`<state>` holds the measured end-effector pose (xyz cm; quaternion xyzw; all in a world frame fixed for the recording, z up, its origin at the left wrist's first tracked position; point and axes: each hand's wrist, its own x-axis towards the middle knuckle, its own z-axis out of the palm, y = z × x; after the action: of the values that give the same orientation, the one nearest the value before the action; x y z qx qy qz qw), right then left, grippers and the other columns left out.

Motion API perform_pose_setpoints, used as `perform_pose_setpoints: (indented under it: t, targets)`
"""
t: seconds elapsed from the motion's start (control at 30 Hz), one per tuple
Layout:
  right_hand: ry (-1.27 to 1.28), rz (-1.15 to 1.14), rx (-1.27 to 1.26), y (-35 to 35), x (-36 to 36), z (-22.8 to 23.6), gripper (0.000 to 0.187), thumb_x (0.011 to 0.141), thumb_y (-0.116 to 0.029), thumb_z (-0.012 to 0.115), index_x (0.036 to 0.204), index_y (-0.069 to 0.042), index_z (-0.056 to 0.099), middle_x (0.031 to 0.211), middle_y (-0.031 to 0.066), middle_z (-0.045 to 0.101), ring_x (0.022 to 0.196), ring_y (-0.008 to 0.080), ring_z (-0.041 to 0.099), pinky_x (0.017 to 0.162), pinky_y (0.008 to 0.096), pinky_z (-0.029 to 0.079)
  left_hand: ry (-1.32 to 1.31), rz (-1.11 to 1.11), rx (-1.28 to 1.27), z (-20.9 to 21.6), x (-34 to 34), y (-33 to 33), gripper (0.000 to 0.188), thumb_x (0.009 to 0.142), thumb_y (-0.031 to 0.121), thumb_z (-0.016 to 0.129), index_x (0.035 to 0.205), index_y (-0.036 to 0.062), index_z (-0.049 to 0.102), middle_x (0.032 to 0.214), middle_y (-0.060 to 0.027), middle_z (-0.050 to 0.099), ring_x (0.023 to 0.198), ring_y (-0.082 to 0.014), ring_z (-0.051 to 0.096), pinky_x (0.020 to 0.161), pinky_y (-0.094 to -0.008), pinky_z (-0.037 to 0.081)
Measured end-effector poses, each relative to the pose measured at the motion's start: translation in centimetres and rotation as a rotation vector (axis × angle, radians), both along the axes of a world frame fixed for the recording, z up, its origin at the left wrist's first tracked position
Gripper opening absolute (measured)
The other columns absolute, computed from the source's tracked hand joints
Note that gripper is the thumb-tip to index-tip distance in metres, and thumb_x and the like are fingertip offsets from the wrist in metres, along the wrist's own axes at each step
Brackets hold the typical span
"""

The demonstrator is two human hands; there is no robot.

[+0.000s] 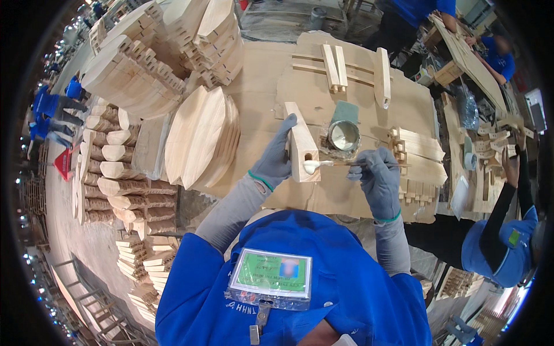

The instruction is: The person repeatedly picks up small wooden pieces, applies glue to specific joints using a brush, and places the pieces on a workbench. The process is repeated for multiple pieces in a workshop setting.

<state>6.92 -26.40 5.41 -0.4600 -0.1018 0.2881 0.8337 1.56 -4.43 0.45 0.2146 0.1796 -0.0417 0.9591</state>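
Note:
My gloved left hand (276,151) is closed around a pale wooden block (302,141), which has a hole near its near end. In my gloved right hand (376,176) is a thin glue brush (340,164), pinched between the fingers. Its tip carries a thick white blob (311,166) that touches the block beside the hole. Beyond the brush stands a round pot (344,136) with creamy white glue inside. Just past my right hand lies a stack of wooden pieces with dowel ends (420,153).
Cardboard (259,86) covers the table. Long wooden strips (333,68) and another block (382,78) lie at the far side. Curved panels (202,138) are stacked left, with taller stacks (135,75) behind. Co-workers stand at the right, one in a blue vest (499,254).

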Motion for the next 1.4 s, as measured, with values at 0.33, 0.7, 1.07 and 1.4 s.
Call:
perform_pose_setpoints:
  t: [0.33,0.7,1.07,1.4]
  targets:
    - [-0.089,0.04,-0.03,0.1,-0.6,0.9,0.012,0.076,0.008,0.058,0.078,-0.001,0.05,0.089,0.0169,0.061,0.079,0.0244,0.065,0.074,0.0372,0.057,-0.009,-0.031,-0.008,-0.5,-0.1,0.0,0.063,0.082,0.047,0.065,0.125,0.008,0.042,0.102,-0.0079,0.053,0.091,-0.0192,0.058,0.078,-0.0343,0.053]
    - [-0.075,-0.028,-0.027,0.5,-0.7,1.4,0.012,0.074,0.01,0.058,0.078,0.0,0.051,0.083,0.0197,0.061,0.079,0.0262,0.064,0.079,0.0384,0.055,0.142,0.01,0.077,0.8,0.7,-1.1,0.044,0.083,0.053,0.058,0.101,0.0134,0.051,0.067,-0.0007,0.052,0.052,-0.0172,0.059,0.051,-0.0373,0.056]
    - [-0.002,0.028,-0.013,-0.2,-0.1,1.1,0.013,0.073,0.01,0.057,0.075,-0.001,0.051,0.086,0.0188,0.06,0.083,0.0259,0.064,0.081,0.0398,0.055,0.068,-0.051,0.115,0.6,0.2,-0.5,0.048,0.083,0.052,0.058,0.107,0.0125,0.047,0.07,-0.0052,0.053,0.05,-0.0198,0.059,0.047,-0.0367,0.055]
    - [-0.15,-0.005,-0.15,-1.1,0.0,5.3,0.006,0.079,0.004,0.058,0.078,0.001,0.053,0.08,0.0142,0.061,0.077,0.0247,0.065,0.073,0.0355,0.057,0.047,0.006,0.082,-2.2,-0.3,0.5,0.045,0.084,0.048,0.06,0.11,0.0131,0.049,0.085,-0.0044,0.056,0.066,-0.018,0.06,0.062,-0.0365,0.054]
